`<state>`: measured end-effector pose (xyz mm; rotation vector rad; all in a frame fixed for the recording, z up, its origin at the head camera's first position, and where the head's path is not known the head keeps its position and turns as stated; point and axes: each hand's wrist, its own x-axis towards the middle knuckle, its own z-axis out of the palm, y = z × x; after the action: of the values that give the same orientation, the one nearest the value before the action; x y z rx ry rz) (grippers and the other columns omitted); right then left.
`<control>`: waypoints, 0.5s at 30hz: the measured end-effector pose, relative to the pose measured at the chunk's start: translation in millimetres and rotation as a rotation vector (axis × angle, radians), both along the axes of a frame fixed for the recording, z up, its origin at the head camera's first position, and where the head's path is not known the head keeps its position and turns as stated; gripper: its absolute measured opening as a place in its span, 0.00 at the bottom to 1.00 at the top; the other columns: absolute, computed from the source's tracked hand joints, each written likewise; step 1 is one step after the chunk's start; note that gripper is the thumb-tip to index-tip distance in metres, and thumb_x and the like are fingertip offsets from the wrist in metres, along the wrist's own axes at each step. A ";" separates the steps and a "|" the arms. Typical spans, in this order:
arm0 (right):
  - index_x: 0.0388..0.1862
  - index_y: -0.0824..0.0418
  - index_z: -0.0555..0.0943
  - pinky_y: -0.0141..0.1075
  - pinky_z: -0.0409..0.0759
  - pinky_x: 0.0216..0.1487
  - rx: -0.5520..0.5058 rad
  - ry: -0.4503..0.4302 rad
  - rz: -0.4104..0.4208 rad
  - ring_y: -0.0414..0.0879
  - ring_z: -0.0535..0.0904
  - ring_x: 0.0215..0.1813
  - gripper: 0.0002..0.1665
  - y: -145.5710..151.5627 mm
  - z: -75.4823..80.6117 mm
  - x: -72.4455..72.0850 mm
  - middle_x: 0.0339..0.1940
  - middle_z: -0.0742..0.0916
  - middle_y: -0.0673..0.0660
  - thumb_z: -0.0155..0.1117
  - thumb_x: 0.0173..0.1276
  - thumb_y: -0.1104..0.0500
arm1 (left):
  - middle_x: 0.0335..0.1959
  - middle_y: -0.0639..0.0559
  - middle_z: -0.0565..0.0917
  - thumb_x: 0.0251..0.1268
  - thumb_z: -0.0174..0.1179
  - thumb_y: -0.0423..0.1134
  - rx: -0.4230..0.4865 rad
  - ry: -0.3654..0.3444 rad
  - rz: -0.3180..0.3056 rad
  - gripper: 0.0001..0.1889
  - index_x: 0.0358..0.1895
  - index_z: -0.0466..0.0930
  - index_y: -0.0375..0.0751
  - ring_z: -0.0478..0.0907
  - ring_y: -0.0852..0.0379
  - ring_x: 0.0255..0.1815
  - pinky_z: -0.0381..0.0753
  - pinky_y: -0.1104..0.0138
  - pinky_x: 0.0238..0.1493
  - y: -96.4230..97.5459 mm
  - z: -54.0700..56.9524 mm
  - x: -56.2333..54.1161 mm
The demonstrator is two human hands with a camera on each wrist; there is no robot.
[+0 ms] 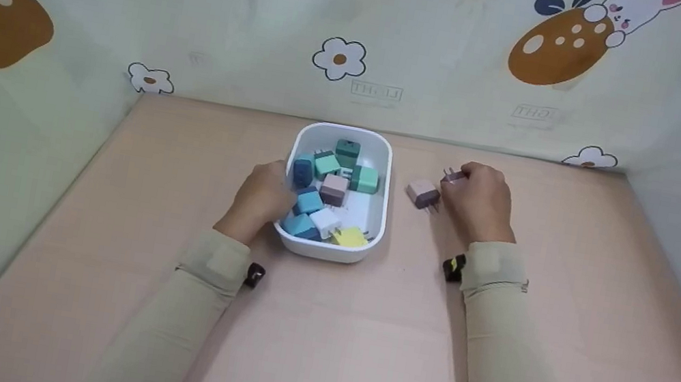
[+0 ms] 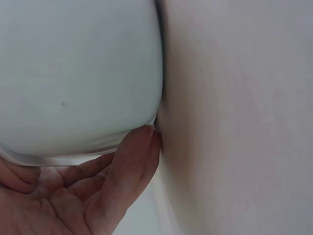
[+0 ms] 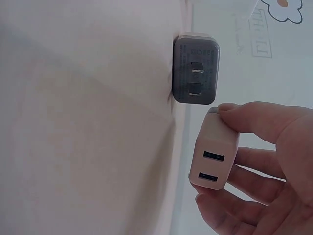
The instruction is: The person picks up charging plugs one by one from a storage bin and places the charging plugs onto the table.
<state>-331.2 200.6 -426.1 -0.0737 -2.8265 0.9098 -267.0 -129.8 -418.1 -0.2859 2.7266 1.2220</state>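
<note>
Left hand (image 1: 260, 197) grips the side of the white plastic tub (image 1: 327, 252), set between both hands. Right hand (image 1: 480, 204) pinches a two-port USB charger (image 3: 215, 142); a mauve charger (image 1: 423, 193) lies just beside it. Multicoloured plug chargers (image 1: 366, 180) occupy the tub. Two remain outside: nearly complete if loading, barely begun if unloading.

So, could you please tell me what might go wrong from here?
The right hand has the held charger only by the fingertips, so it might slip and drop. The second charger lies close by, prongs exposed, and could get knocked. The left hand grips the side of the white bin; a tug there might shift it and jostle the piled chargers inside.
</note>
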 end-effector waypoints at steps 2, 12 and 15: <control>0.65 0.71 0.82 0.54 0.83 0.63 0.002 -0.011 -0.001 0.62 0.84 0.59 0.27 -0.1 1.0 0.4 0.59 0.87 0.69 0.67 0.71 0.59 | 0.70 0.38 0.78 0.75 0.58 0.28 0.001 0.005 -0.001 0.30 0.79 0.67 0.36 0.80 0.41 0.59 0.85 0.50 0.64 -0.5 -0.2 0.7; 0.64 0.71 0.83 0.53 0.83 0.61 0.003 -0.075 -0.017 0.61 0.85 0.56 0.26 -0.5 3.7 1.9 0.57 0.88 0.68 0.69 0.72 0.59 | 0.69 0.38 0.78 0.75 0.60 0.30 -0.019 0.008 -0.003 0.29 0.78 0.68 0.35 0.80 0.42 0.59 0.82 0.49 0.66 -0.4 -0.9 0.2; 0.62 0.71 0.84 0.55 0.83 0.61 0.025 -0.092 -0.024 0.61 0.85 0.56 0.25 0.1 3.8 1.6 0.56 0.88 0.68 0.69 0.72 0.58 | 0.70 0.38 0.78 0.75 0.60 0.30 -0.022 0.004 -0.002 0.30 0.78 0.68 0.35 0.80 0.41 0.60 0.81 0.48 0.67 -0.7 -1.3 -0.2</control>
<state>-329.6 200.7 -422.3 -0.1500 -2.9135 0.8881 -267.2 -130.5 -419.4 -0.2829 2.7443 1.1939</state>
